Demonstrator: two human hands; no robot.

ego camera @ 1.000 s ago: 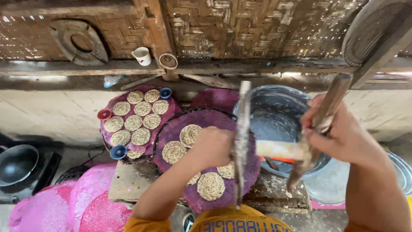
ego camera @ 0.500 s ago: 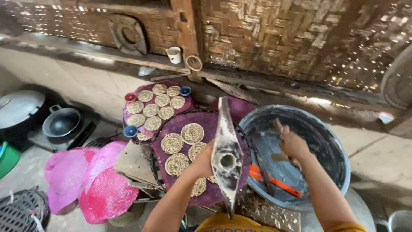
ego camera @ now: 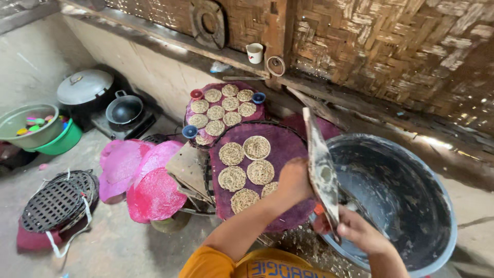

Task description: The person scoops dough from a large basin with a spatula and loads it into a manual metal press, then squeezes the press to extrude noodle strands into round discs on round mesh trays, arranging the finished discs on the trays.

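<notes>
My left hand (ego camera: 293,180) grips a long flat wooden press (ego camera: 320,164) smeared with white batter and holds it upright on its edge. My right hand (ego camera: 357,230) holds the press's lower end at the rim of a large grey basin (ego camera: 406,206). Left of the press lies a round tray under a purple cloth (ego camera: 285,149), with several coiled noodle discs (ego camera: 246,164) on it. A second purple tray (ego camera: 221,110) behind it carries several more discs.
Pink round mats (ego camera: 139,177) lie on the floor at left, beside a dark woven basket (ego camera: 59,198). A black pan (ego camera: 124,109), a lidded pot (ego camera: 85,87) and green bowls (ego camera: 38,128) stand further left. A white cup (ego camera: 254,52) sits on the wall ledge.
The view has swung right and down. Both hands have drawn the press closer, to the basin's near rim, and my right hand has dropped from inside the basin to the press's lower end.
</notes>
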